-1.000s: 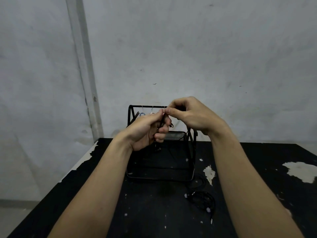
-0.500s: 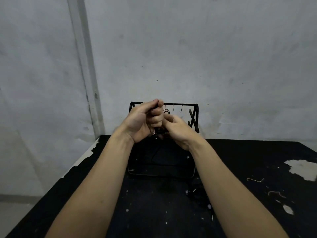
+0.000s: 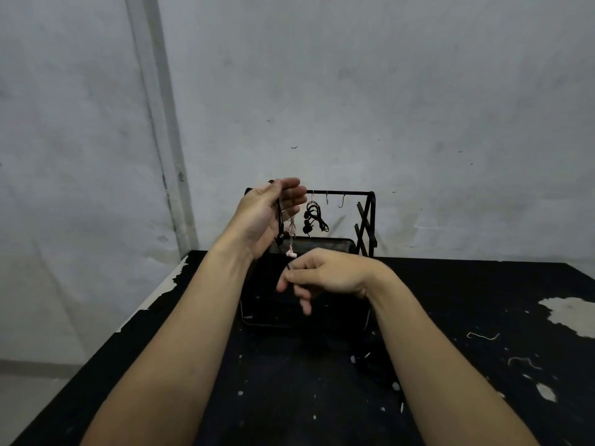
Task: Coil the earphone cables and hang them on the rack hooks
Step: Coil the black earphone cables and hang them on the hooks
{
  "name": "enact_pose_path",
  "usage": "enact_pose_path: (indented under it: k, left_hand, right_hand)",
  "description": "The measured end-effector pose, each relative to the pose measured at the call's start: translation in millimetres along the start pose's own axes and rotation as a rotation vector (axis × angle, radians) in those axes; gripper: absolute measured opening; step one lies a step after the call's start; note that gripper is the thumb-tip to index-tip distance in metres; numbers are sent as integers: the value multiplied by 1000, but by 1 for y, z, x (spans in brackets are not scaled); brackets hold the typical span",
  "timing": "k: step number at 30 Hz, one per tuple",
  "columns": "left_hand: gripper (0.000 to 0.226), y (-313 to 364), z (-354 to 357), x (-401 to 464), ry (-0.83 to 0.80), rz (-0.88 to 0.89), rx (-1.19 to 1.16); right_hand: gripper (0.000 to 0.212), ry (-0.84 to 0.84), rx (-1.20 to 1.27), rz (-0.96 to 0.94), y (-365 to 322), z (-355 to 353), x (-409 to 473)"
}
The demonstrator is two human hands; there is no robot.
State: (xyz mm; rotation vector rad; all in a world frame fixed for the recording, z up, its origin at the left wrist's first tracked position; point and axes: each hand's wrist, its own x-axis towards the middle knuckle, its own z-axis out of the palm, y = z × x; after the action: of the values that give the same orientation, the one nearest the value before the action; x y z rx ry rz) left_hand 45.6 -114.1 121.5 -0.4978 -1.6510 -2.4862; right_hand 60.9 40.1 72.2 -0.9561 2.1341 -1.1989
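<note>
A black wire rack (image 3: 341, 192) stands at the back of the table, with a mesh basket (image 3: 322, 244) under its top bar. One coiled black earphone (image 3: 314, 217) hangs from a hook, and a pink earphone (image 3: 291, 251) hangs further left, behind my left hand. Two hooks (image 3: 335, 199) to the right are bare. My left hand (image 3: 267, 214) is raised before the bar's left end, holding a black earphone cable (image 3: 279, 220) that dangles down its palm. My right hand (image 3: 322, 275), lower and in front of the basket, pinches the cable's other end between thumb and forefinger.
A loose tangle of black earphones (image 3: 380, 368) with pale tips lies on the black, paint-chipped table (image 3: 289, 397), right of my right forearm. Thin string scraps (image 3: 483, 336) lie at the right. The table's left edge (image 3: 151, 304) drops off by the grey wall.
My hands, together at the rack's bar before, have parted. The right hand has dropped down in front of the basket with the cable end, while the left stays up by the bar.
</note>
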Motion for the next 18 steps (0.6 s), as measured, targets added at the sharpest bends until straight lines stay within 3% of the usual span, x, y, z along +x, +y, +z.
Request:
enact_pose_path:
  k: [6,11,18]
  left_hand:
    - [33,-8,-6,-7,-86,-103,226]
    - [35,-12,-5,-18,-266,-255,379]
    - [46,-14,9,-28,-421,-321,114]
  right_hand:
    - [28,150,-119,-1,-35,-30,-32]
    - [28,488,-200,-106,-56,-49,-49]
    - [33,778,-83,-234,-59,-54,-27]
